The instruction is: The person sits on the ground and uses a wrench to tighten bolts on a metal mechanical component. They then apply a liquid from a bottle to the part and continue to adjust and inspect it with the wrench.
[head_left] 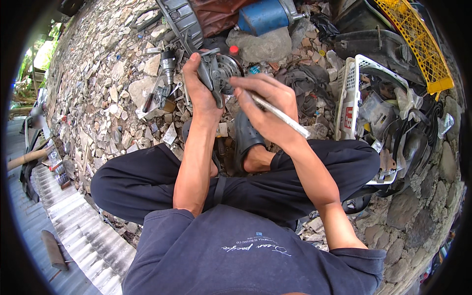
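The work appears to be midway: a grey metal part [215,73] is held up just above the middle of the frame, with its plate, lever and rounded drum-like piece all together as one unit. No piece is seen coming away from it, and whether anything on it has been loosened, cleaned or fitted cannot be told, so how much is left stays unclear.

The left hand [203,96] grips the part from its left side, thumb up along the edge. The right hand [268,105] is closed around a slim silver rod [285,119], its fingers close against the drum-like side; the rod's working end is hidden, so contact cannot be confirmed.

The part mixes dull cast metal with shinier rounded surfaces and a curved, smooth lever. The rod is straight, narrow and pale. Loose, angular stones [98,73] cover the ground at upper left, where a black and silver tool [168,66] lies. At top centre a smooth blue cylinder [263,17] rests by a rough, flattish rock [260,45]. At right stands a perforated white plastic crate [347,98] filled with jumbled parts; ridged corrugated sheeting [73,216] spreads at lower left.
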